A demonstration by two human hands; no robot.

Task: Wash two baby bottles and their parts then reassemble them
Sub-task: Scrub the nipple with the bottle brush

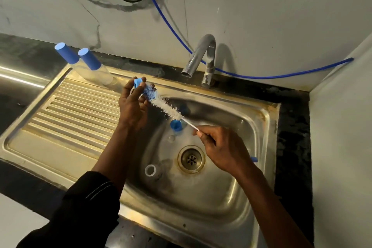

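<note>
The steel sink holds two blue-capped baby bottles upright at its drainboard's far left. Over the basin the left hand pinches a blue collar. The right hand pinches a bottle brush by its handle, bristles against that collar. A second collar and white ring lie below.

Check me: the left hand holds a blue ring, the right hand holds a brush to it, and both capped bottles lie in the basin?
Not quite: the head view shows both capped bottles standing on the drainboard, outside the basin. The left hand does hold a blue ring, the right hand a brush.
</note>
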